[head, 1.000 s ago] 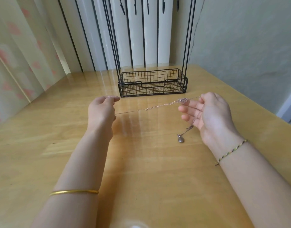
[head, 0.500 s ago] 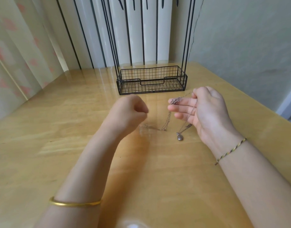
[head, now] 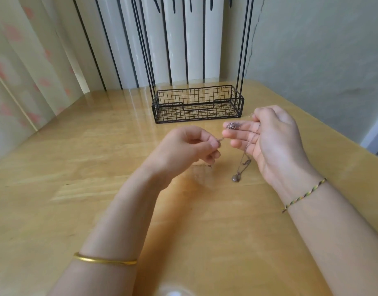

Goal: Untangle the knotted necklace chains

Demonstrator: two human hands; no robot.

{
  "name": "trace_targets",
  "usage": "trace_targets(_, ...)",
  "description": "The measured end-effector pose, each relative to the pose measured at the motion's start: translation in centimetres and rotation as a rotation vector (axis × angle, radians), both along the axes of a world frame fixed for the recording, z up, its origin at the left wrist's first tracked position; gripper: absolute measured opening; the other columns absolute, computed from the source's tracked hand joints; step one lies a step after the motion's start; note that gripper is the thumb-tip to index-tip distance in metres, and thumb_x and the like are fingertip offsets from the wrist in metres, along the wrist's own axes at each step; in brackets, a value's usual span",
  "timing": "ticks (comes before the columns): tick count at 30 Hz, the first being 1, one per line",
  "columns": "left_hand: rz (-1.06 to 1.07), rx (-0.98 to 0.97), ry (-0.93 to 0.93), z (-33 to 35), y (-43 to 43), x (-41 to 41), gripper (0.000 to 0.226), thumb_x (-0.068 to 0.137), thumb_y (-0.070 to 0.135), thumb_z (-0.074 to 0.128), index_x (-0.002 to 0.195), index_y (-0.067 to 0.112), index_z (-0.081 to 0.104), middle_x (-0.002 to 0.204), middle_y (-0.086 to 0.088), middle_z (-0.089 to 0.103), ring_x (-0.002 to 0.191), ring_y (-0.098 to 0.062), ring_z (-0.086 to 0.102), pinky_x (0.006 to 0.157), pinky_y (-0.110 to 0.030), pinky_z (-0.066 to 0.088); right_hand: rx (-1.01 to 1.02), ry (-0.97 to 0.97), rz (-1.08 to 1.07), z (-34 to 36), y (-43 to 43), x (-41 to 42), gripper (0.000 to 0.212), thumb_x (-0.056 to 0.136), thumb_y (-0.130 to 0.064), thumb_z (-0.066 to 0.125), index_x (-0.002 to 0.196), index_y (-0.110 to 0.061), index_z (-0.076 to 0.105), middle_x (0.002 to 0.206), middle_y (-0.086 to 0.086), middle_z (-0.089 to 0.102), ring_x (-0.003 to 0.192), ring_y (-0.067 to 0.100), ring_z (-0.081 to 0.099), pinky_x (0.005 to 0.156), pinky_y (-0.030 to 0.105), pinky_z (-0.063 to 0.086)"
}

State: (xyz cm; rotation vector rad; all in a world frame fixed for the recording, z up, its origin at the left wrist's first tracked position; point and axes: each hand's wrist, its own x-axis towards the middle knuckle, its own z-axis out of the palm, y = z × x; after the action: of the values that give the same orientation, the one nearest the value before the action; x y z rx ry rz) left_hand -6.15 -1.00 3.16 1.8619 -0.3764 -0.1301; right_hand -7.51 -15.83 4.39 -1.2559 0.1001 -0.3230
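Note:
Thin silver necklace chains [head: 249,144] hang across my right hand [head: 271,139], which holds them up above the wooden table [head: 98,189]. A knotted clump [head: 232,125] rests on its outstretched fingertips. A small round pendant [head: 236,177] dangles from the chains and touches the table. My left hand [head: 183,149] sits just left of the right one, fingers curled, pinching a chain end [head: 71,139] close to the right fingertips. A short chain tail [head: 209,166] hangs below the left hand.
A black wire basket [head: 197,103] with tall black rods rising from it stands at the table's far side, just beyond my hands. Curtains hang at the left and a wall runs along the right table edge.
My left hand has moved right, from holding the chain stretched taut far to the left to pinching it right beside the right fingertips. The chain has gone slack.

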Motion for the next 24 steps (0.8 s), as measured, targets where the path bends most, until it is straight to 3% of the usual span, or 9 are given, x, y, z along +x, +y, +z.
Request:
trace_targets(5,-0.019,-0.182,0.129,0.9,0.3,-0.4,0.013,0.093,0.015,0.058,0.087,0.008,0.068,0.069,0.0,0.066,0.056,-0.009,0.057,0.061,-0.019,0.049,-0.153,0.106,-0.089,-1.0,-0.4,0.8,0.013,0.092,-0.006,0.042,0.082,-0.014,0.044,0.079,0.009,0.059,0.05,0.014,0.054,0.044,0.023,0.042)
trace_targets(9,0.021,-0.31,0.197,1.4,0.3,-0.6,0.011,0.093,0.014,0.058,0.088,0.009,0.067,0.07,0.0,0.067,0.053,-0.008,0.059,0.056,-0.017,0.049,-0.433,0.144,-0.004,-1.6,-0.2,0.4,0.019,0.086,-0.002,0.053,0.095,-0.017,0.048,0.087,0.002,0.053,0.056,0.011,0.055,0.046,0.023,0.039)
trace_targets(11,0.048,-0.366,0.218,1.6,0.3,-0.7,0.01,0.092,0.013,0.058,0.089,0.009,0.066,0.073,-0.001,0.069,0.055,-0.009,0.062,0.053,-0.017,0.05,-0.482,0.119,0.082,-1.2,0.0,0.0,0.018,0.083,-0.003,0.055,0.086,-0.02,0.055,0.084,-0.002,0.058,0.063,0.011,0.056,0.051,0.024,0.038)
trace_targets(13,0.078,-0.414,0.232,1.7,0.3,-0.7,0.01,0.092,0.013,0.058,0.089,0.009,0.067,0.077,-0.003,0.072,0.059,-0.01,0.067,0.054,-0.018,0.053,-0.482,0.116,0.188,-0.9,0.1,-0.3,0.014,0.081,-0.01,0.059,0.074,-0.022,0.06,0.075,-0.006,0.064,0.07,0.011,0.057,0.059,0.027,0.037)
trace_targets(16,0.136,-0.473,0.233,1.8,0.4,-0.6,0.009,0.092,0.012,0.059,0.089,0.008,0.066,0.08,-0.005,0.074,0.06,-0.01,0.068,0.057,-0.019,0.056,-0.519,0.102,0.313,-0.7,0.1,-0.6,0.006,0.08,-0.027,0.064,0.076,-0.022,0.062,0.076,-0.009,0.07,0.076,0.01,0.057,0.066,0.03,0.034)
trace_targets(19,0.15,-0.527,0.222,1.8,0.5,-0.6,0.008,0.092,0.011,0.059,0.09,0.007,0.065,0.081,-0.007,0.075,0.064,-0.013,0.07,0.06,-0.022,0.058,-0.527,0.066,0.378,-0.8,0.2,-0.7,0.023,0.077,-0.039,0.071,0.088,-0.02,0.063,0.082,-0.01,0.071,0.075,0.007,0.057,0.065,0.029,0.034)
trace_targets(24,0.129,-0.631,0.228,2.0,0.4,-0.6,0.011,0.093,0.008,0.055,0.096,0.003,0.064,0.085,-0.01,0.075,0.075,-0.017,0.073,0.07,-0.026,0.059,-0.409,0.05,0.461,-1.3,0.8,-0.6,0.025,0.08,-0.009,0.069,0.103,-0.009,0.059,0.077,-0.005,0.07,0.069,0.009,0.056,0.057,0.024,0.033)
